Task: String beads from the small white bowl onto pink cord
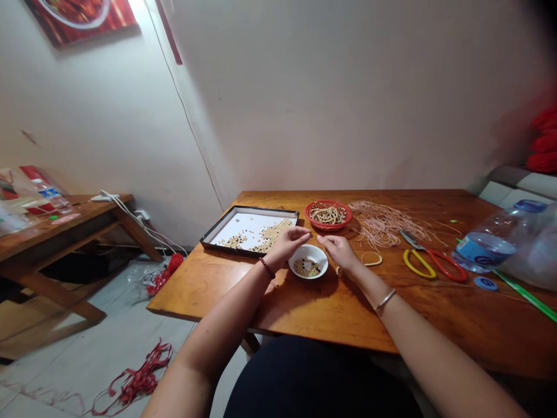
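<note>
1. Left on the table (pixel 209 290): a black-rimmed tray (pixel 228 223) held loose beads (pixel 272 235), mostly pale (a few were dark).
2. Left hand (pixel 285 248), just right of the tray: thumb and fingers were drawn close together; whether they pinched anything was too small to tell.
3. White bowl (pixel 308 252), nearer than the fingertips: it held more beads. The step in hand was judged to be fine fingertip work with beads; the next move seemed to call for steady fingers above this bowl.
4. Red basket (pixel 329 227), far side: bead strands (pixel 328 215) lay coiled inside.
5. Right hand (pixel 342 253): thumb and forefinger, close together, faced the left fingertips; their contents could not be told.
6. Short beaded string (pixel 373 262), just right of that hand; pink cords (pixel 380 223) lay farther off.
7. Scissors (pixel 423 248), right: blades pointed far left.
</note>
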`<state>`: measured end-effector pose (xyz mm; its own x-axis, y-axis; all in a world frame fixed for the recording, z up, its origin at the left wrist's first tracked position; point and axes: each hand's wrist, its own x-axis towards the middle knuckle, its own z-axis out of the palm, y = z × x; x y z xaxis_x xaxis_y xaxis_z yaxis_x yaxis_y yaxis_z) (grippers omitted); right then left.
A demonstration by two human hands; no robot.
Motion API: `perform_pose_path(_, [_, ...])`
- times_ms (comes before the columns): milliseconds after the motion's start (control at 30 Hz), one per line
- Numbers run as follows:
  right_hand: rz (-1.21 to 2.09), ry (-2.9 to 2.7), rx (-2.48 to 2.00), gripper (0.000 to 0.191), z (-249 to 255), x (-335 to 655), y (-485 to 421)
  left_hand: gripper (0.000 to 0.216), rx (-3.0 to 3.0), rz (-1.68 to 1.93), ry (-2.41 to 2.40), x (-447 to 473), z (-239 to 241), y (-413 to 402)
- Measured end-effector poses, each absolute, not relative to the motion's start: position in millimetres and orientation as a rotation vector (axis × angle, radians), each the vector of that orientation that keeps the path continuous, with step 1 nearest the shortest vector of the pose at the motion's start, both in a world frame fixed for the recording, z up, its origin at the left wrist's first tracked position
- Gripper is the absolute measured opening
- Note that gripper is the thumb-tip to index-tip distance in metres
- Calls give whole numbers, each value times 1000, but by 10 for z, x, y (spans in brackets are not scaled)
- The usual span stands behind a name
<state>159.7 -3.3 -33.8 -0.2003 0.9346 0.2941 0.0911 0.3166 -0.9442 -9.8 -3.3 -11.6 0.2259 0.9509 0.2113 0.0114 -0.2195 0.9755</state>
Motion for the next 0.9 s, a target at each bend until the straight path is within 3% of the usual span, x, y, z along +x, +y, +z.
perform_pose_path(900, [833,-1614,-942,44,-380,1627,-30,39,1382,1169,921,-70,-117,-39])
